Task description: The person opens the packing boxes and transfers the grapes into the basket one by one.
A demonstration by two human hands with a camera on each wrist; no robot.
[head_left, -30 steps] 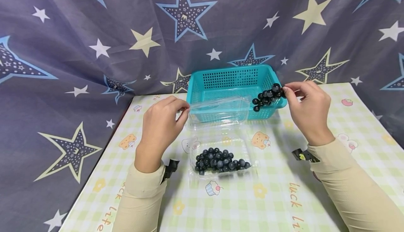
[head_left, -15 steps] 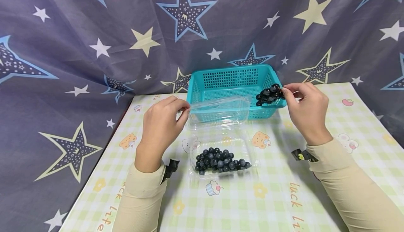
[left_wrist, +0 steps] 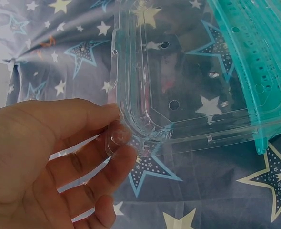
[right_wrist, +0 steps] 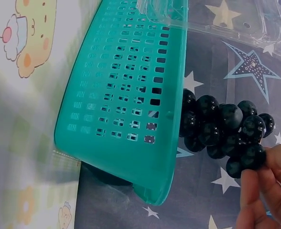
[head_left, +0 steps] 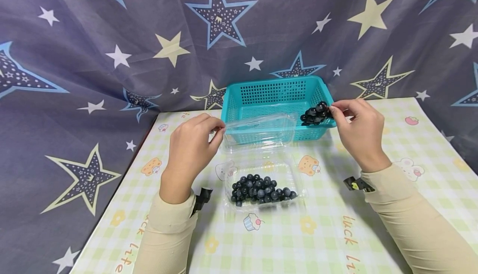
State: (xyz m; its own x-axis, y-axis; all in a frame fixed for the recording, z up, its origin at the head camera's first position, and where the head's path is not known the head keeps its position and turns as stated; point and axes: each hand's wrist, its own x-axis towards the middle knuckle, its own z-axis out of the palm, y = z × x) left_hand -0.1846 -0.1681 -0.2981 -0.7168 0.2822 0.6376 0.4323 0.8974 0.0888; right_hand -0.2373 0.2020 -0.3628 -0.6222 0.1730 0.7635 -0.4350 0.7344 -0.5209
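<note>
My left hand pinches the corner of the raised lid of a clear plastic clamshell box. In the left wrist view, thumb and fingers close on that see-through corner. A pile of dark grapes lies in the box's base, toward its near side. My right hand holds a small bunch of black grapes by its end, at the right end of a teal basket. From the right wrist view, the bunch hangs over the basket's rim, its lower grapes hidden behind the wall.
The basket stands at the back of the table against a grey star-printed curtain. Its front wall lies just behind the box lid. A green-checked tablecloth with cartoon prints covers the table.
My right hand has moved slightly left and down, bringing the bunch from the basket's right rim further over its inside. My left hand and the box have stayed in place.
</note>
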